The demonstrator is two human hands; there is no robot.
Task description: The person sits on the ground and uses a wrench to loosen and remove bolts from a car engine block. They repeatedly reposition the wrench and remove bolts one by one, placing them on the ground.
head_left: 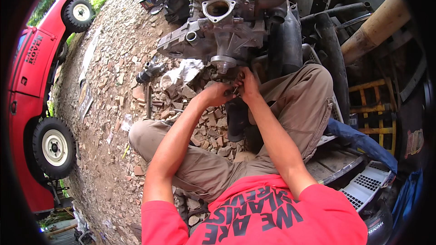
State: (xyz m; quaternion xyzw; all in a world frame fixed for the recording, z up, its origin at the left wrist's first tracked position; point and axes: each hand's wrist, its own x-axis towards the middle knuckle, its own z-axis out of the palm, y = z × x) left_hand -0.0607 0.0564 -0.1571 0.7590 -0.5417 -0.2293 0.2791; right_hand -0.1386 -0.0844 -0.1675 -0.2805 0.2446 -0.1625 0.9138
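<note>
A grey metal engine block (pixel 227 22) stands on the rubble ground in front of me, with a round pulley hub (pixel 222 62) at its lower front. Both my hands meet just below that hub. My left hand (pixel 219 93) is closed around a small dark tool or part, and my right hand (pixel 247 81) pinches the same spot from the right, its fingers against the engine's underside. What the fingers hold is too small to make out. My knees in khaki trousers (pixel 299 95) frame the engine.
A red off-road vehicle (pixel 36 86) stands at the left. Crumpled white rag (pixel 184 72) and a small metal part (pixel 150 70) lie on the brick rubble. Black hoses, a yellow frame (pixel 372 104) and a white plastic crate (pixel 363 188) crowd the right.
</note>
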